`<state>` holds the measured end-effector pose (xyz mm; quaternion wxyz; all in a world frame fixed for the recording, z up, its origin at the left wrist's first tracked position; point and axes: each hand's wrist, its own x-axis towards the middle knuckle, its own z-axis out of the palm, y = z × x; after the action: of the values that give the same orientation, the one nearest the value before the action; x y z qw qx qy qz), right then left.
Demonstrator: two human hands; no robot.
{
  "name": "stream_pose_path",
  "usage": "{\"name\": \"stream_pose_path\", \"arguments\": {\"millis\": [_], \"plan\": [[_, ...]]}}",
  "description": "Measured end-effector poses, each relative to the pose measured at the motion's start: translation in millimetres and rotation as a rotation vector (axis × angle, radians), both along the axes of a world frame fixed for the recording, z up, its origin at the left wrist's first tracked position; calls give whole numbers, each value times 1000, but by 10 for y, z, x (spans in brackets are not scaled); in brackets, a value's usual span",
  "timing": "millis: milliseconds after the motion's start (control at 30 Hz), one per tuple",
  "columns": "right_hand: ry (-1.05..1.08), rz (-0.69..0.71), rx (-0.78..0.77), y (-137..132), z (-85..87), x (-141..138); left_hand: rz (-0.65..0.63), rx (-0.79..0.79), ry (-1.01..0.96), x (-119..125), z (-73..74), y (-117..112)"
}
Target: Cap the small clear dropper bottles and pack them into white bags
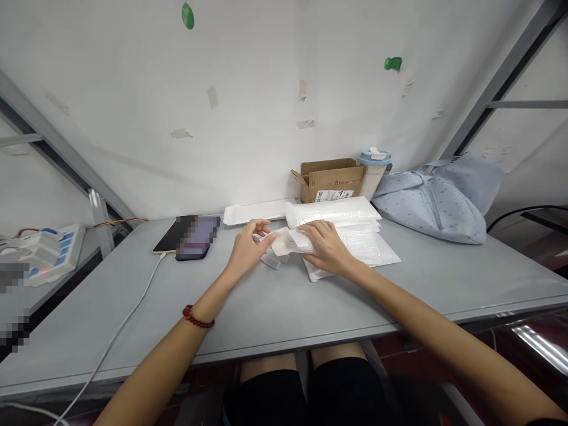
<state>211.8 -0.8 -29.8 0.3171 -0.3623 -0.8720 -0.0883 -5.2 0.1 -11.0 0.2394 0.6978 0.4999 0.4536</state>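
Observation:
A white bubble mailer (297, 241) lies under my right hand (327, 245), whose fingers and thumb grip it from above and below. Its mouth and loose flap (280, 241) point left. My left hand (249, 245) is at that end, fingers curled and thumb tip against the flap. Something whitish shows between those fingers, too small and covered to make out. Below the flap, small whitish translucent pieces (271, 260) rest on the table. Beneath and behind my right hand are more white bubble mailers (368, 245), one of them folded over (335, 212).
A flat white packet (257, 212) lies along the wall. Behind the mailers stand an open cardboard box (332, 177) and a blue-lidded cup (374, 171). A pale blue cloth bag (430, 204) is on the right. Two phones (197, 236), one with a white cable (128, 325), lie left.

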Motion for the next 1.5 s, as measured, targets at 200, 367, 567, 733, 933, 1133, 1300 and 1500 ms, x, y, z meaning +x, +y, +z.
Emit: {"name": "stream_pose_path", "arguments": {"millis": [200,367,567,733,933,1133,1300,1500], "plan": [[42,133,57,-45,1,-16,-320,-306,-31,66,0,-39],[34,185,77,-84,-1,-38,-279,-328,-39,146,-36,-89],[-50,200,192,-113,16,-64,-183,-342,-72,163,-57,-94],[-187,165,296,-220,30,-147,-159,-369,-181,189,-81,-113],[-233,-25,379,-243,-36,-202,-156,-502,-380,155,-74,-102],[-242,-139,334,-105,-137,-152,-197,-502,-450,97,11,-71],[-194,-142,313,-91,-82,-109,-242,-260,-306,146,-11,-103],[-203,-89,443,-121,26,-53,-271,-1,4,221,-132,-167]]}}
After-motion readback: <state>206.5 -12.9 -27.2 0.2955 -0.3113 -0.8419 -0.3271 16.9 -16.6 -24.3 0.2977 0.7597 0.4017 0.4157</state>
